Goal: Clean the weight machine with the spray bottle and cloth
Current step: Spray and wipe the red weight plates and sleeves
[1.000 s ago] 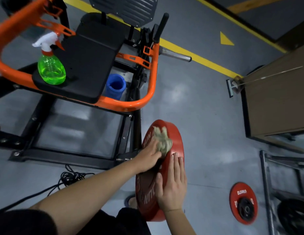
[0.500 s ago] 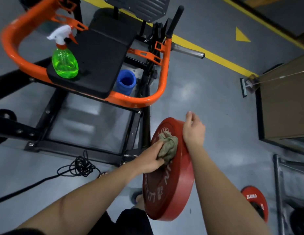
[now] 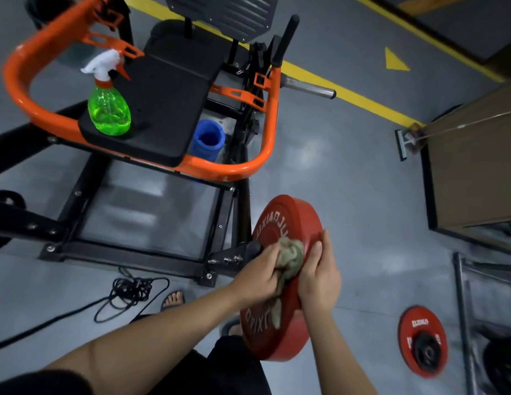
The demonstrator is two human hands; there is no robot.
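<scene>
A big red weight plate (image 3: 280,334) stands on edge on the machine's low peg, right of the black frame. My left hand (image 3: 258,276) is closed on a crumpled grey-green cloth (image 3: 291,256) and presses it to the plate's face. My right hand (image 3: 320,273) grips the plate's rim beside the cloth, fingers over the edge. The green spray bottle (image 3: 109,109) with a white trigger stands upright on the machine's black seat pad (image 3: 168,104), inside the orange frame (image 3: 265,132).
A blue cup-shaped roller (image 3: 207,139) sits under the seat. Black cable (image 3: 131,292) is coiled on the floor by my sandalled foot (image 3: 173,299). A small red plate (image 3: 422,340) lies at the right near a metal rack (image 3: 465,309). A brown cabinet (image 3: 476,166) stands further right.
My right hand came back from the plate's top edge down to the rim beside the cloth. The left hand slid the cloth lower on the plate's face.
</scene>
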